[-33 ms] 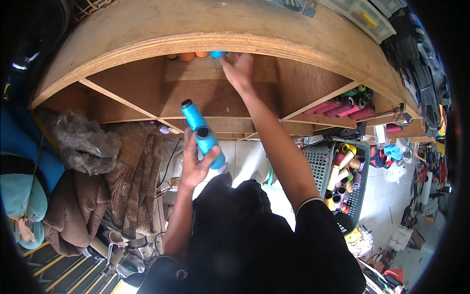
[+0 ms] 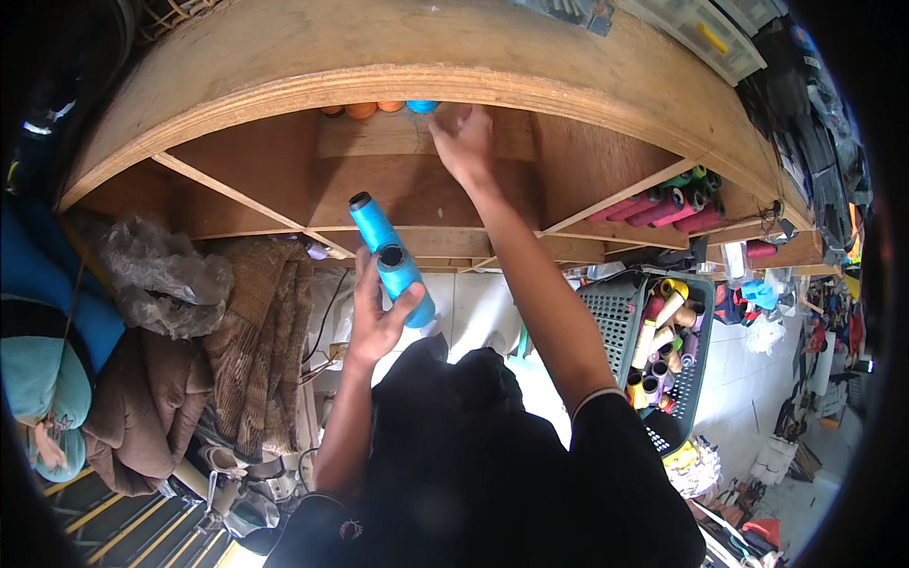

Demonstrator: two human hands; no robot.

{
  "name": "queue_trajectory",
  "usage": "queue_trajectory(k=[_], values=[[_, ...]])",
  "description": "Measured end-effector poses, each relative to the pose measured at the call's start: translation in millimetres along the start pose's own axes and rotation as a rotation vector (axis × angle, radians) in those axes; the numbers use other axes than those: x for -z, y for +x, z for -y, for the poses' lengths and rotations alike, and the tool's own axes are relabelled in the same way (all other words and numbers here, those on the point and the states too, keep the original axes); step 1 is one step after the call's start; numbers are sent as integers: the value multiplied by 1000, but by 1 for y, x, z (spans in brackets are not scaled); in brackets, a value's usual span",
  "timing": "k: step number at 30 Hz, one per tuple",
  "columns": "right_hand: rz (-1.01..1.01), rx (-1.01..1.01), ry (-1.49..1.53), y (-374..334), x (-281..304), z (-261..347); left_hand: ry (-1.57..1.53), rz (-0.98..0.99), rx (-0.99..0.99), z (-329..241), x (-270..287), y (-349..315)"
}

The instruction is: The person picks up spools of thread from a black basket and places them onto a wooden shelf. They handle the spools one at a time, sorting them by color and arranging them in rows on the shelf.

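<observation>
Inside the shelf (image 2: 426, 83), right hand (image 2: 464, 147) now farther (barely) from the blue spool (image 2: 422, 106).

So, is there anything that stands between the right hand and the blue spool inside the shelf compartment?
Nothing visible stands between them: the right hand is close beside the blue spool, on its right. The top board hides part of the spool from the camera, so whether they touch is unclear.

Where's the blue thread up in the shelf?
In the head view, the blue spool sits near the top middle, in the wooden shelf, between the orange spools and the right hand.
</observation>
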State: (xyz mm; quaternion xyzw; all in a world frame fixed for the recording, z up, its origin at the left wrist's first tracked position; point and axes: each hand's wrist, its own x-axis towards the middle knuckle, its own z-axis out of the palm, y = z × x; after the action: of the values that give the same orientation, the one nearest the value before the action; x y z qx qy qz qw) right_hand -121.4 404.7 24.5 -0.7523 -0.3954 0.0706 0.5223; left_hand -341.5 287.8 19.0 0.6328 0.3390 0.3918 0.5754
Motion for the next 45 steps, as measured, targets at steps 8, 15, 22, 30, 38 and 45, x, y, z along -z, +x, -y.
queue_trajectory(k=[8,15,22,30,38,45], values=[[131,183,-215,-19,-11,-4,-48,31,16,-1,-2,4],[327,147,-414,27,4,-10,-14,12,9,-4,3,-7],[350,35,-120,36,37,3,114,21,-84,-9,5,2],[1192,-149,707,-61,112,23,-298,189,34,-27,-5,46],[1005,-273,760,-70,119,8,-493,358,255,-28,-14,56],[475,-176,505,-31,87,-3,-364,92,139,-24,-14,45]])
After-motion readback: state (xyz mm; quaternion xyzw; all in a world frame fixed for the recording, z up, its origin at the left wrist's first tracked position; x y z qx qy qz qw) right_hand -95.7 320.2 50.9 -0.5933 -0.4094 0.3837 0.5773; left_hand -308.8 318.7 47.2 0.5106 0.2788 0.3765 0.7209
